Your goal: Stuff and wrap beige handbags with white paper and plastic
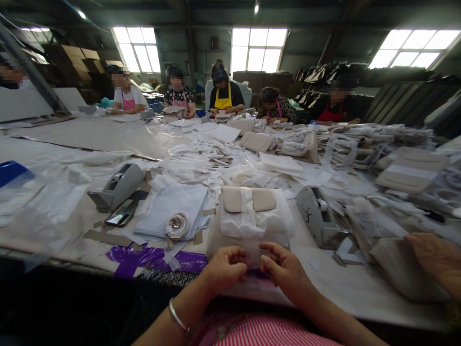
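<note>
A beige handbag [248, 216] wrapped in white tissue paper lies on the table straight in front of me, with a white paper strip [250, 226] running down over its flap. My left hand [225, 268] and my right hand [284, 269] sit at the bag's near edge, both with fingers pinched on the lower end of that strip. A metal bangle circles my left wrist.
Grey tape dispensers stand at left [117, 186] and right [319, 216] of the bag. A phone [122, 213], a stack of white paper [173, 211] and a tape roll [177, 225] lie to the left. Another person's hand [435, 259] rests on wrapped bags at right. Several workers sit at the far side.
</note>
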A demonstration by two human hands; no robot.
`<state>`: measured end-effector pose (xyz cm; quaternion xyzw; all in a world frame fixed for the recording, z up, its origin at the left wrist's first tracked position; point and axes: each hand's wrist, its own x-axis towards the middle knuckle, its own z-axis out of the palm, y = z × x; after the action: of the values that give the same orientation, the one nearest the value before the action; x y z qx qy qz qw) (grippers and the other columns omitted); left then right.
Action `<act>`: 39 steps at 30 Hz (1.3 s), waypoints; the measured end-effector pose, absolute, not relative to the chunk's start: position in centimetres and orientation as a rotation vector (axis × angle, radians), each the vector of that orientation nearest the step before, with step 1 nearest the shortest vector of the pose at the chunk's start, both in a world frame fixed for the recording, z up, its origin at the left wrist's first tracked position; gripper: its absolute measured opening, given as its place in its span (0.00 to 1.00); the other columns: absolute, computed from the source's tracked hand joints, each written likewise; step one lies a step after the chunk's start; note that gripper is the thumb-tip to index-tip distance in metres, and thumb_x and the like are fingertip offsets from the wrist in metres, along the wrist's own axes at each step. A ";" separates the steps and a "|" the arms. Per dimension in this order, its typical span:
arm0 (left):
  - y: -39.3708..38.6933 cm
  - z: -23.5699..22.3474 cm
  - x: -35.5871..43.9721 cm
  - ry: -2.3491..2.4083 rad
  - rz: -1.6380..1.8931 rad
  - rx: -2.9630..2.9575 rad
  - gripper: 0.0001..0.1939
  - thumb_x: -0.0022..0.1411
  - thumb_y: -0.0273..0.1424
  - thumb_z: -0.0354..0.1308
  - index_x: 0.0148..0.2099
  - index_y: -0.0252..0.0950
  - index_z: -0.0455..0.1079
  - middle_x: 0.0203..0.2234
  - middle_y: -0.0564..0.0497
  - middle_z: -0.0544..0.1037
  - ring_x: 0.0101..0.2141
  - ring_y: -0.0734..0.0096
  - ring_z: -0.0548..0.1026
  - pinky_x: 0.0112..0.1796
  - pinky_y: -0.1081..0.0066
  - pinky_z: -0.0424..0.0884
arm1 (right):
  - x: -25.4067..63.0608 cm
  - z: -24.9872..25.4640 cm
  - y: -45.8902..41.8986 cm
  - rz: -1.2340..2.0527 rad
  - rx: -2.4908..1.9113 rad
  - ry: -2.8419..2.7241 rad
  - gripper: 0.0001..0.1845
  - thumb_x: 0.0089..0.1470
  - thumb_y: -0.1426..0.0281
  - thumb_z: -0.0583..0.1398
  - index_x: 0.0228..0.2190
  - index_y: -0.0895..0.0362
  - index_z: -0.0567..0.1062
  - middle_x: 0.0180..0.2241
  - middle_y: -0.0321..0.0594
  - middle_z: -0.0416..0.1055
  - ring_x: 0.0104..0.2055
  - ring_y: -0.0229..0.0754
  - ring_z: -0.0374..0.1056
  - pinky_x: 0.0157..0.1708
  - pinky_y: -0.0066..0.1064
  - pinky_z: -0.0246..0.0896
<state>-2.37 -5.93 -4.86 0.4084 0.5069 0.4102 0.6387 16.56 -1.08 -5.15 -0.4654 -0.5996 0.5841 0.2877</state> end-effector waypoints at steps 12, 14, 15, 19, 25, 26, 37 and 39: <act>-7.4 -4.5 -1.1 1.515 0.885 1.043 0.08 0.56 0.34 0.56 0.28 0.35 0.69 0.15 0.57 0.70 0.18 0.74 0.66 0.22 0.73 0.60 | 18.3 -5.4 -1.2 0.538 -0.901 -2.139 0.10 0.63 0.72 0.56 0.44 0.55 0.76 0.40 0.45 0.76 0.43 0.46 0.73 0.44 0.39 0.72; -7.8 -5.2 -0.9 1.594 0.877 1.026 0.08 0.56 0.32 0.55 0.28 0.35 0.70 0.16 0.56 0.71 0.19 0.73 0.66 0.22 0.73 0.60 | 17.8 -4.4 -0.7 0.362 -0.797 -2.215 0.12 0.63 0.74 0.56 0.46 0.56 0.75 0.46 0.48 0.75 0.49 0.47 0.71 0.50 0.42 0.70; -7.9 -5.6 -0.8 1.625 0.879 1.016 0.07 0.55 0.31 0.55 0.27 0.34 0.70 0.17 0.55 0.72 0.20 0.73 0.67 0.23 0.73 0.61 | 17.4 -3.8 -0.4 0.299 -0.770 -2.263 0.13 0.62 0.74 0.56 0.47 0.56 0.75 0.49 0.49 0.74 0.52 0.49 0.70 0.53 0.45 0.69; -8.4 -6.8 -0.2 1.657 0.856 0.932 0.07 0.56 0.29 0.55 0.28 0.34 0.72 0.15 0.54 0.72 0.17 0.74 0.65 0.21 0.73 0.58 | 15.5 -2.7 0.8 0.209 -0.734 -2.546 0.19 0.58 0.72 0.61 0.51 0.57 0.74 0.59 0.52 0.69 0.62 0.59 0.64 0.60 0.54 0.63; -10.1 -6.6 0.1 1.550 0.937 0.491 0.12 0.59 0.31 0.58 0.43 0.30 0.74 0.24 0.49 0.78 0.18 0.77 0.69 0.17 0.79 0.57 | 14.8 -4.9 0.5 0.352 -0.832 -2.721 0.30 0.53 0.69 0.66 0.57 0.61 0.72 0.63 0.54 0.66 0.65 0.60 0.60 0.64 0.52 0.60; -10.4 -6.5 0.0 1.512 1.009 0.402 0.12 0.58 0.30 0.59 0.43 0.30 0.74 0.29 0.47 0.80 0.20 0.77 0.70 0.17 0.80 0.58 | 14.9 -5.2 0.3 0.361 -0.844 -2.722 0.31 0.53 0.70 0.66 0.58 0.61 0.71 0.64 0.54 0.65 0.66 0.60 0.59 0.64 0.52 0.59; -10.1 -7.3 0.1 1.240 1.513 -0.018 0.14 0.54 0.32 0.68 0.30 0.35 0.65 0.19 0.57 0.68 0.16 0.84 0.59 0.15 0.82 0.55 | 13.6 -6.0 -1.1 0.283 -0.981 -2.674 0.40 0.47 0.68 0.67 0.61 0.63 0.68 0.63 0.57 0.65 0.64 0.62 0.60 0.64 0.53 0.58; -10.0 -7.1 0.1 1.266 1.517 0.116 0.19 0.50 0.38 0.71 0.29 0.36 0.64 0.17 0.60 0.65 0.15 0.84 0.56 0.15 0.81 0.53 | 13.0 -6.1 -1.3 0.200 -1.004 -2.662 0.38 0.49 0.70 0.66 0.61 0.65 0.68 0.61 0.58 0.67 0.62 0.61 0.62 0.63 0.51 0.60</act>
<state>0.12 -9.98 -7.13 0.0488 0.5345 0.6408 0.5489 13.03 -1.29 -6.05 -0.3483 -0.9237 0.0692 0.1442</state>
